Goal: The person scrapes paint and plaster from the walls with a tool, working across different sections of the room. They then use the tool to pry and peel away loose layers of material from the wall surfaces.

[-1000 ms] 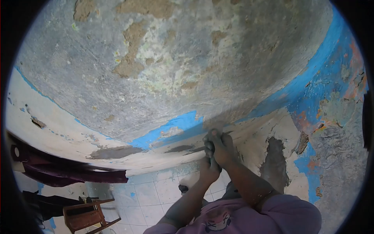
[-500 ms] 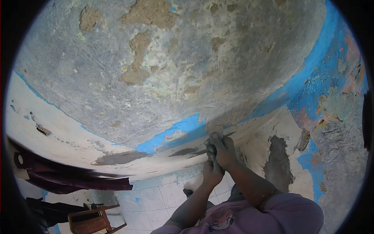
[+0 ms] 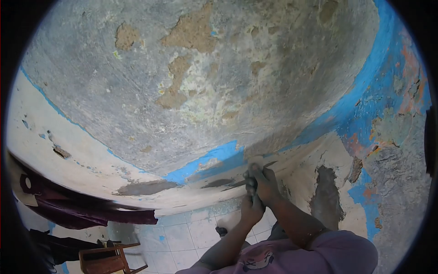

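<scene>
Both of my hands are together low against the wall (image 3: pixel 137 100), at its worn grey plaster beside a blue paint strip (image 3: pixel 219 160). My right hand (image 3: pixel 266 185) is closed round a flat, pale scraper (image 3: pixel 255 160), whose edge touches the wall; its handle is hidden by my fingers. Just below and left, my left hand (image 3: pixel 252 206) is closed round the lower part of the same tool, touching my right hand. Dust coats the fingers of both hands.
A wooden chair (image 3: pixel 105 259) lies at the lower left, near dark purple cloth (image 3: pixel 91 211) and black cloth (image 3: pixel 64 246). Pale floor tiles (image 3: pixel 178 237) show below the wall. At the right, the adjoining wall (image 3: pixel 401 182) has peeling blue paint and broken plaster.
The view has shifted, so the wall patches appear farther right and lower. Both hands stay closed on the tool, a little lower and farther right in the picture.
</scene>
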`<action>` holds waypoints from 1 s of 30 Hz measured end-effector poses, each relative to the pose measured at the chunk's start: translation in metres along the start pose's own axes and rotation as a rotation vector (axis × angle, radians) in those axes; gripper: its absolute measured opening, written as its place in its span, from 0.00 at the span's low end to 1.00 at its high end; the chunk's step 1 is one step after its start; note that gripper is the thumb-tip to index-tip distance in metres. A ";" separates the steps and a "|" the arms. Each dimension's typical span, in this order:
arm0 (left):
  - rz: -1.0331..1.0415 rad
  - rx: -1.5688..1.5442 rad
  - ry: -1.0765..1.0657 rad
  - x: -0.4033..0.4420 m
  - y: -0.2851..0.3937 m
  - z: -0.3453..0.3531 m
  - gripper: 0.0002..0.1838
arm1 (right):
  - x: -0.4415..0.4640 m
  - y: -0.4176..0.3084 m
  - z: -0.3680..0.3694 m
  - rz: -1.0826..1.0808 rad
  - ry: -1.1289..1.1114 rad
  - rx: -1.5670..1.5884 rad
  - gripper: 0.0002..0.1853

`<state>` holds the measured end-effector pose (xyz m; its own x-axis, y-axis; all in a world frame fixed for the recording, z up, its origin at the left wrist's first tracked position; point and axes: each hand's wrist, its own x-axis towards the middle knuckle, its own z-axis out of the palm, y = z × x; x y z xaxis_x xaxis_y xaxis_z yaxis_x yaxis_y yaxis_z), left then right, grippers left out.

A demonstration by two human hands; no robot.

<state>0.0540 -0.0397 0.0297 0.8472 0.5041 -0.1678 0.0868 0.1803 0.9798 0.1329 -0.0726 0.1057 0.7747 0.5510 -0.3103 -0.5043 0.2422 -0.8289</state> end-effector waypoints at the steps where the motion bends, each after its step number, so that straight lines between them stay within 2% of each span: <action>1: 0.433 0.323 0.000 0.008 0.001 -0.004 0.15 | -0.001 -0.004 0.001 0.007 0.003 -0.004 0.20; 2: 0.420 0.322 0.000 0.005 0.002 -0.006 0.15 | -0.001 -0.011 0.005 -0.003 -0.030 0.026 0.20; 4: 0.122 0.197 -0.087 0.002 0.017 -0.004 0.15 | -0.002 -0.011 0.004 -0.028 -0.072 0.051 0.19; 5: 0.288 0.308 -0.021 -0.001 -0.003 -0.003 0.16 | -0.004 0.000 -0.001 -0.017 -0.036 0.020 0.19; 7: 0.279 0.288 0.018 0.002 -0.004 -0.001 0.16 | -0.002 0.000 0.001 -0.009 -0.001 -0.006 0.19; 8: 0.253 0.264 0.063 0.000 -0.006 -0.001 0.17 | 0.004 -0.004 0.003 -0.032 -0.052 -0.013 0.20; 9: 0.093 0.127 0.013 0.002 0.013 -0.006 0.18 | 0.003 -0.005 0.006 -0.043 -0.099 -0.020 0.20; 10: 0.124 0.196 -0.132 0.007 0.027 -0.014 0.17 | -0.001 -0.004 0.008 -0.021 -0.097 -0.020 0.20; 12: -0.016 -0.018 -0.090 0.003 0.022 -0.012 0.18 | 0.000 -0.010 0.014 -0.063 -0.079 -0.038 0.21; 14: -0.012 -0.025 -0.034 -0.013 0.003 -0.007 0.18 | -0.006 0.010 0.004 -0.083 -0.089 -0.062 0.21; 16: 0.021 -0.036 0.030 0.001 0.007 -0.008 0.18 | -0.002 0.010 0.009 -0.024 0.000 -0.108 0.21; 18: 0.014 0.043 -0.084 0.001 0.012 -0.017 0.18 | -0.001 0.006 0.012 -0.056 -0.066 -0.101 0.20; 19: 0.049 0.105 -0.052 0.003 0.003 -0.018 0.18 | -0.002 0.005 0.013 -0.044 -0.055 -0.078 0.20; 23: 0.003 -0.036 -0.043 -0.004 -0.005 -0.013 0.20 | -0.007 0.018 0.008 -0.036 0.054 -0.086 0.20; 25: 0.396 0.458 -0.007 0.003 0.004 -0.019 0.20 | -0.001 0.000 0.021 -0.047 0.012 -0.052 0.19; 26: -0.063 0.056 -0.157 0.004 0.019 -0.025 0.19 | -0.002 -0.003 0.023 -0.053 -0.030 -0.023 0.19; 28: 0.302 0.269 -0.031 0.003 0.000 -0.017 0.18 | -0.007 -0.001 0.018 -0.043 -0.026 -0.029 0.19; 29: 0.311 0.269 -0.030 -0.002 -0.007 -0.010 0.18 | -0.008 0.001 0.015 -0.033 -0.025 -0.034 0.19; 30: 0.279 0.142 0.054 -0.009 -0.008 -0.004 0.17 | -0.010 0.004 0.013 -0.040 -0.027 -0.034 0.19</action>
<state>0.0434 -0.0425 0.0227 0.8201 0.5619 0.1079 -0.0696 -0.0892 0.9936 0.1186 -0.0670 0.1117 0.7829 0.5632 -0.2642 -0.4597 0.2376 -0.8557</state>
